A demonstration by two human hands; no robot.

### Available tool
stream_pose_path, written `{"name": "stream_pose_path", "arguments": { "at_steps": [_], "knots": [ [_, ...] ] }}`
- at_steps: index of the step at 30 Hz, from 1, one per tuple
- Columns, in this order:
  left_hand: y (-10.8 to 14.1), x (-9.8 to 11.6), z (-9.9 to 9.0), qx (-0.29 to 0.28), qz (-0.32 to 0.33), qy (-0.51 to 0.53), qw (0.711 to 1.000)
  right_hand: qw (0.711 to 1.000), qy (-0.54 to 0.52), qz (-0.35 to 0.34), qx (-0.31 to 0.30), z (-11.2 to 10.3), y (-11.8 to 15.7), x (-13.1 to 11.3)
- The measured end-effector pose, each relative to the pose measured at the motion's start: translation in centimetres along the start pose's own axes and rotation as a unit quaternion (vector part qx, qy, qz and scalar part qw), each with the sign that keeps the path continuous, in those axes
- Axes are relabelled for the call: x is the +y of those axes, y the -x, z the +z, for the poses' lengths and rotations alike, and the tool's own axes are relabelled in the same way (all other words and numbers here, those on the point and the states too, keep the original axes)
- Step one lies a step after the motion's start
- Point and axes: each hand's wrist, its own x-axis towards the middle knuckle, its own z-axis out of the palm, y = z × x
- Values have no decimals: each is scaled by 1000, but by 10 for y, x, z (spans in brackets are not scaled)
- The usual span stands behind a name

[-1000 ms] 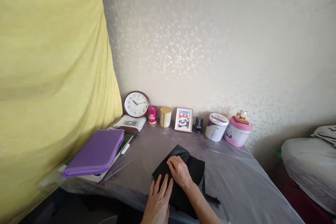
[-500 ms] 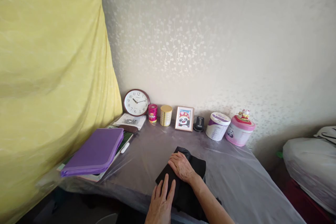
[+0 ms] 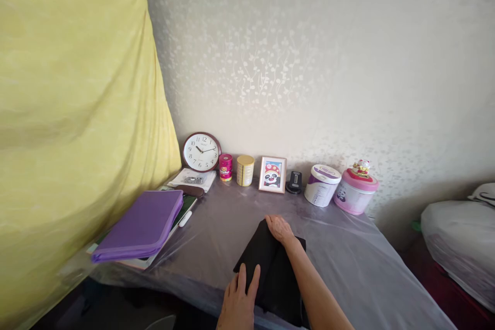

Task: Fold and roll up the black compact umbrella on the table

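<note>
A folded black cloth (image 3: 280, 281) lies on the covered table, near its front edge. My left hand (image 3: 238, 299) rests on the cloth's lower left part, its fingers spread and pointing up. At the far top edge of the cloth is my right hand (image 3: 279, 228), its fingers bent over that edge and close together; the fingertips are partly hidden. The forearm of my right hand crosses the right side of the cloth.
A purple folder (image 3: 139, 224) lies on papers at the left. Along the wall stand a clock (image 3: 201, 152), a pink can (image 3: 225, 167), a yellow-lidded can (image 3: 245, 170), a picture frame (image 3: 273, 174), a black device (image 3: 294, 182), a white tub (image 3: 322, 185) and a pink-lidded tub (image 3: 355, 192).
My right hand has moved forward from the middle of the cloth to its far edge. The cloth's upper part now looks flatter. My left hand has shifted slightly down.
</note>
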Motion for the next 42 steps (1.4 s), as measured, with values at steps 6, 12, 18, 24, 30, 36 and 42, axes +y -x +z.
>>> {"name": "stream_pose_path", "arguments": {
  "at_steps": [6,12,18,24,30,36,42],
  "knots": [
    [8,4,-5,29,3,5,1000,989,-8,83,121,-39,40,27],
    [13,18,-18,25,-26,-6,999,960,-135,214,120,-46,126,28],
    [14,18,-14,60,-25,-16,998,925,-259,261,95,-22,157,13],
    [11,16,-3,76,-41,-17,996,879,-402,241,81,-37,140,1],
    [5,10,10,84,-35,-11,996,729,-663,169,-24,-64,113,-41],
    [0,6,19,98,-24,-7,995,744,-650,154,-21,-42,86,-65],
    [-3,5,21,114,-26,-5,993,805,-575,147,-25,-8,71,-73]
  ]
}}
